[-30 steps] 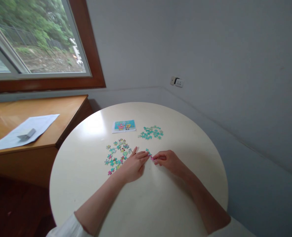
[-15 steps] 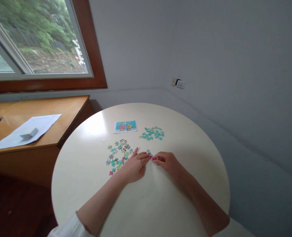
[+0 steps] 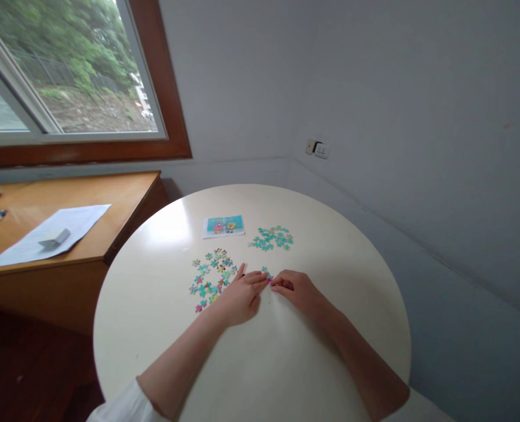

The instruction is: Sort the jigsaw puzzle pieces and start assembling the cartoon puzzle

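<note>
**Two hands meet over a small jigsaw cluster on a round table**

A glossy, cream-white round table [image 3: 154, 316] fills the near view. Just past its middle lies a small cluster of joined pieces [image 3: 265, 273], flat, knobbed card shapes in teal with a pink edge. The left hand [image 3: 237, 296] rests palm down, fingers straight and close together, its tips touching the cluster's left side. The right hand [image 3: 297, 290] comes in from the right with fingers curled, its tips at the cluster's near right edge; whether it pinches or only presses cannot be told.

Left of the left hand, loose multicoloured pieces [image 3: 210, 274] lie scattered. Farther off to the right sits a patch of teal pieces [image 3: 271, 237], and left of it a small rectangular cartoon picture card [image 3: 223, 225]. At far left, a wooden desk [image 3: 88, 193] bears a white paper sheet [image 3: 72, 225].
</note>
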Demonstrator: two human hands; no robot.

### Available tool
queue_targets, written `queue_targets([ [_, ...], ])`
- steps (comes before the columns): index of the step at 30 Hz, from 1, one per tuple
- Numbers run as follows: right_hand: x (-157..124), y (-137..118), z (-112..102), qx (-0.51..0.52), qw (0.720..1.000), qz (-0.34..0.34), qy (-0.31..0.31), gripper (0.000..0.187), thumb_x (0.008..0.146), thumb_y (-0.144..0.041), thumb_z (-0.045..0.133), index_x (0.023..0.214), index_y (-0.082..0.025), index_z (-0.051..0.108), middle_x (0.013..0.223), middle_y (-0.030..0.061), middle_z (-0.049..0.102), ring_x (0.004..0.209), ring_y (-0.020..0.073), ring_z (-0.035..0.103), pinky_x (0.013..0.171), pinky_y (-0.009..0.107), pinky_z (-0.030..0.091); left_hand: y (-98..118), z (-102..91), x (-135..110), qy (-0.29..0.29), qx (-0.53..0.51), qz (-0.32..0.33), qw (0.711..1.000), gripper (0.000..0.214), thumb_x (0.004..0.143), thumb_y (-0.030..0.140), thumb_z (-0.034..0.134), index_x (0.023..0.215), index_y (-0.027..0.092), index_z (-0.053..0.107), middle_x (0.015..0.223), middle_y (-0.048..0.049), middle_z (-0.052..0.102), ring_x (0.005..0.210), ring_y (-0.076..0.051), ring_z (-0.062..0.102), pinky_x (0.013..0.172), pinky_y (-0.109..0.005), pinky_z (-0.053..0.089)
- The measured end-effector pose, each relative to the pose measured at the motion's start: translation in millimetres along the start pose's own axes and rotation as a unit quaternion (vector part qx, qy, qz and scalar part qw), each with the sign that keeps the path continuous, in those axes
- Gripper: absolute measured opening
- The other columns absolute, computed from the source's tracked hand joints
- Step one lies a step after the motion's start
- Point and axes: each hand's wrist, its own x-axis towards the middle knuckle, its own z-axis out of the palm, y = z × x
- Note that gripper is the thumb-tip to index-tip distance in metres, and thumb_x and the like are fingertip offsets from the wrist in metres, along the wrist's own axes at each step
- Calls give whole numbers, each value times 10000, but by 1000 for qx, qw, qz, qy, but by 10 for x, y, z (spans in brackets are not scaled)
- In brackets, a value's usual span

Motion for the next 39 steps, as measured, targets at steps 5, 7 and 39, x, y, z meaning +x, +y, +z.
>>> queue_targets([
  [5,1,-17,-16,-19,1000,-16,-2,59,734,-171,596,741,-172,654,676,-1,601,592,111,512,582,236,392,9,-8,4,-4,-5,-5,1000,542,695,60,394,1203,193,527,1292,-86,515,1234,-206,417,1094,-531,75],
  [7,1,-17,-22,-29,999,-23,-4,52,730,-157,602,736,-173,651,675,-1,601,604,115,518,588,237,391,16,-13,7,-4,-6,-6,1000,542,693,58,393,1202,190,527,1292,-87,515,1235,-205,417,1095,-531,77],
  [39,-17,-48,-51,-77,995,-50,-26,160,794,-178,549,710,-186,685,707,27,654,649,136,570,624,245,404,26,-22,-9,4,1,1,1000,560,722,52,377,1244,214,498,1290,-86,514,1225,-206,424,1089,-533,95],
])
